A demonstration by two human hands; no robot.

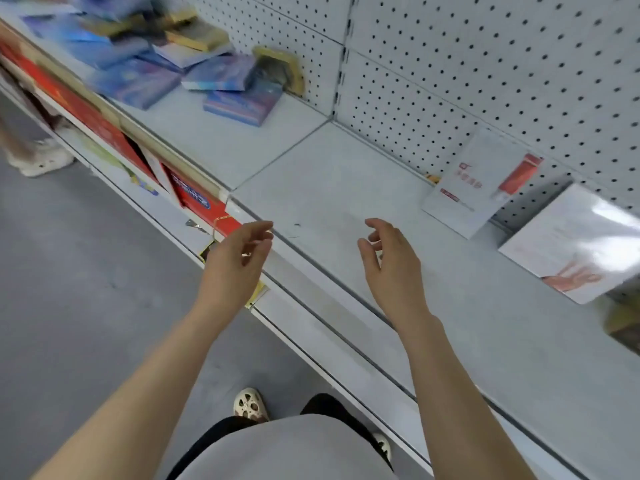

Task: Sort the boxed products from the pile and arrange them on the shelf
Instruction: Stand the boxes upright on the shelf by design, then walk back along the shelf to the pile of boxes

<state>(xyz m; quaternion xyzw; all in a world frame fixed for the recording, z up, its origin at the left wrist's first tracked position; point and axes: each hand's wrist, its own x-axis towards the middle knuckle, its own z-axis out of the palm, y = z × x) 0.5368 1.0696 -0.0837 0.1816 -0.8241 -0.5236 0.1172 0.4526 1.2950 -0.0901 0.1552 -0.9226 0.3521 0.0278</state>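
Note:
A blurred pile of boxes (145, 53), mostly blue with some gold ones, lies on the grey shelf (332, 188) at the upper left. A white box with a red tube picture (481, 183) leans against the pegboard at the right, and beside it leans a larger white box with a hand picture (575, 244). My left hand (235, 258) hovers at the shelf's front edge, fingers apart and empty. My right hand (391, 261) hangs over the bare shelf surface, fingers loosely curled, holding nothing.
A white pegboard back wall (485, 64) rises behind the shelf. Red boxes (194, 195) fill the lower shelf at the left. Another person's shoes (41, 161) stand on the grey floor at far left. A dark gold box (623, 327) peeks in at the right edge.

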